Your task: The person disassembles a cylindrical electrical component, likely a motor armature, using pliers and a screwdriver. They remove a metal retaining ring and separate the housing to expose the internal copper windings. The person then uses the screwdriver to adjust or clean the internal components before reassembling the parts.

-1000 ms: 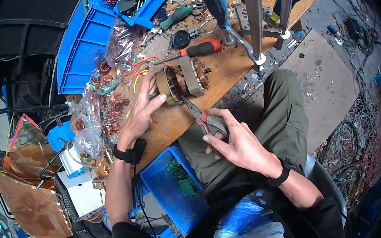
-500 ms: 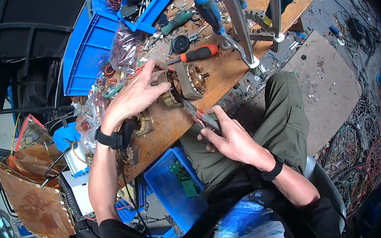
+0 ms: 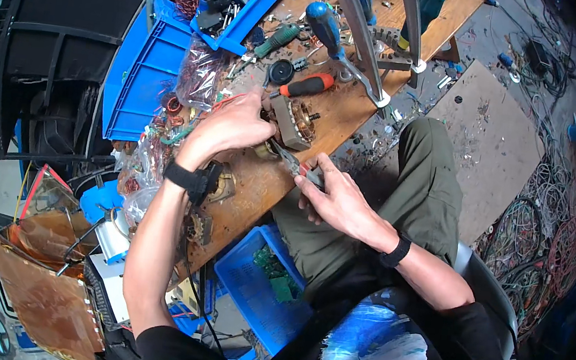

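My right hand (image 3: pixel 339 202) is closed round red-and-grey pliers (image 3: pixel 289 159), whose jaws reach up and left to a motor part on the wooden bench (image 3: pixel 258 185). This is a small electric motor (image 3: pixel 293 124) with a grey laminated core and copper windings. My left hand (image 3: pixel 241 124) grips the motor's left side, its fingertips largely hidden behind the hand and the part. Just beyond lies a screwdriver with an orange-and-black handle (image 3: pixel 307 84), beside a round black cap (image 3: pixel 281 72). Nearer me on the bench is another brass-coloured motor piece (image 3: pixel 223 188).
Metal legs (image 3: pixel 364 42) stand on the bench at the far right, near a blue-handled tool (image 3: pixel 323 27). Blue trays (image 3: pixel 138 82) and plastic bags of scrap (image 3: pixel 200 72) crowd the left. Below the bench edge sits a blue crate (image 3: pixel 242 264) with circuit boards. Tangled cables (image 3: pixel 540 233) cover the floor at right.
My left hand has turned, so its back now covers more of the motor's left side. The right hand and pliers have shifted slightly up and left. The whole view has moved slightly.
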A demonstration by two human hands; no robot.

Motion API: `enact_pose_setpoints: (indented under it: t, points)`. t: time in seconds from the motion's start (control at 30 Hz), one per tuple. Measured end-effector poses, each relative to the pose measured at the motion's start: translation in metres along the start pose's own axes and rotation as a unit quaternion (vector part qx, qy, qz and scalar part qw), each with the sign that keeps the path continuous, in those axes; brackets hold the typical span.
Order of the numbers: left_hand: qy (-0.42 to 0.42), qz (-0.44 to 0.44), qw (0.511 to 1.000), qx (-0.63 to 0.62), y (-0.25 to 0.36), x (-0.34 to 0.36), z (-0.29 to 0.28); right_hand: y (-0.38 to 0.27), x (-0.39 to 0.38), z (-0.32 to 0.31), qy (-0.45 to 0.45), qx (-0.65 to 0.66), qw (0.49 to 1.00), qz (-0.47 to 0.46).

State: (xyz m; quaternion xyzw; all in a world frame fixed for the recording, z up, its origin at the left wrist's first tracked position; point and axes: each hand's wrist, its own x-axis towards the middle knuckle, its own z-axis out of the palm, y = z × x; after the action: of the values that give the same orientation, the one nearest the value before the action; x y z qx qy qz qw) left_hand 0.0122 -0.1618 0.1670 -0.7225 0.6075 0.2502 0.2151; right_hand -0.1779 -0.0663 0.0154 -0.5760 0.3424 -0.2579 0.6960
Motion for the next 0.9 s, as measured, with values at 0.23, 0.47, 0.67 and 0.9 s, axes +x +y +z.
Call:
enact_pose_setpoints:
  t: [0.23,0.47,0.67,0.9]
  points:
    - [0.110,0.036,0.993,0.013,-0.014,0.013,0.026,0.000,0.004,0.002,-0.001,0.013,1.000,-0.002]
    - [0.177,0.092,0.977,-0.078,-0.017,0.010,0.042,0.009,0.008,0.009,0.029,-0.007,0.999,-0.026]
    - [0.204,0.096,0.973,-0.056,-0.021,0.000,0.050,0.017,0.010,0.022,0.056,-0.012,0.998,-0.037]
    - [0.227,0.091,0.966,-0.086,-0.023,0.003,0.051,0.014,0.006,0.025,0.106,-0.072,0.988,-0.088]
